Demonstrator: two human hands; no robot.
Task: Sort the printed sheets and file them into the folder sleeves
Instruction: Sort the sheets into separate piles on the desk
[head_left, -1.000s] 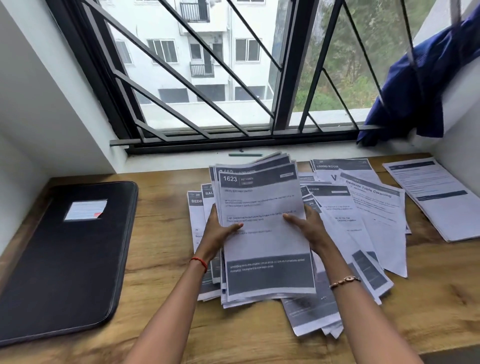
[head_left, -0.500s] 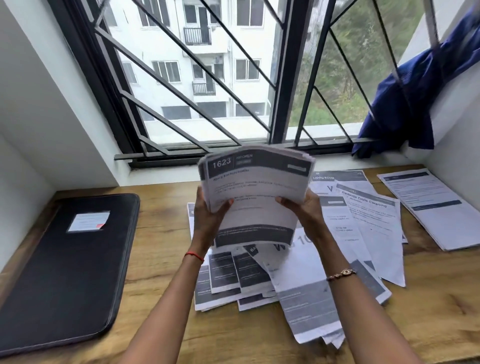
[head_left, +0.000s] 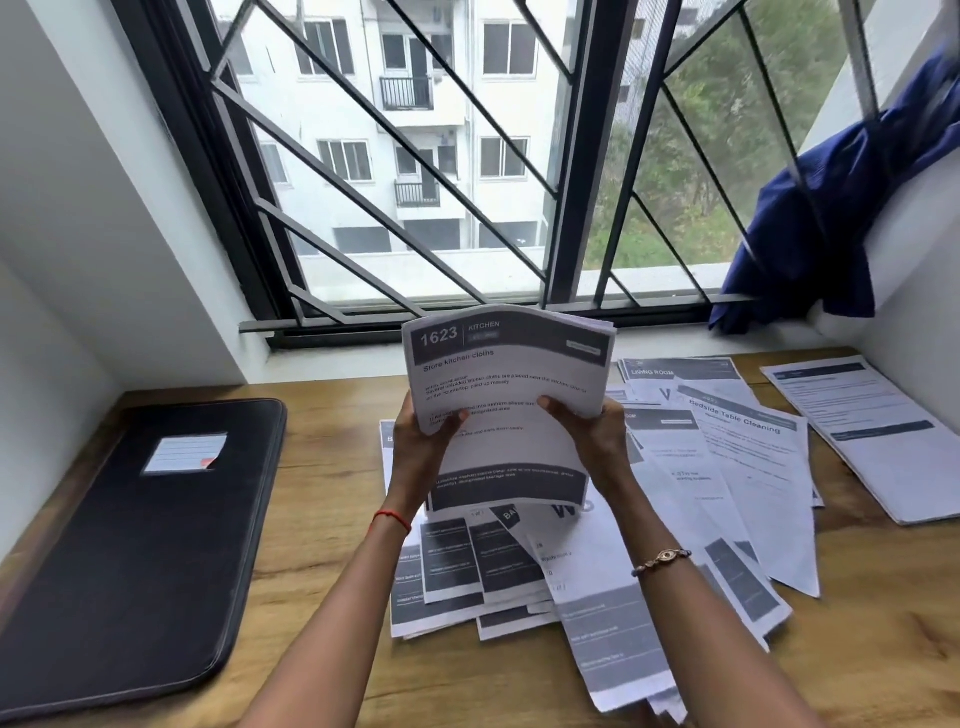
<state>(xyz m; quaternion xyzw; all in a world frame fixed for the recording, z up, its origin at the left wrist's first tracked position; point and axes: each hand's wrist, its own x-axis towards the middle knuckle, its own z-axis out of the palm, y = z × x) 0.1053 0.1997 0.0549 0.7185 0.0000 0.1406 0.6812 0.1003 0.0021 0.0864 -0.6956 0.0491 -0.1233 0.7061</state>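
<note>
I hold a stack of printed sheets (head_left: 506, 384) upright above the table; its top page reads "1623 KITCHEN". My left hand (head_left: 423, 447) grips the stack's left edge with the thumb on the front. My right hand (head_left: 595, 431) grips the right edge the same way. Below the stack, loose printed sheets (head_left: 649, 545) lie fanned out on the wooden table (head_left: 332, 545). A closed black folder (head_left: 130, 561) with a white label lies flat at the left, well apart from both hands.
Another small pile of sheets (head_left: 872, 441) lies at the table's far right. A blue cloth (head_left: 831, 218) hangs over the right window ledge. A barred window (head_left: 415, 156) and white sill run along the back; white walls close both sides.
Both hands have lifted the stack off the spread of sheets and tipped it upright, closer to the window. The loose sheets beneath are now uncovered.
</note>
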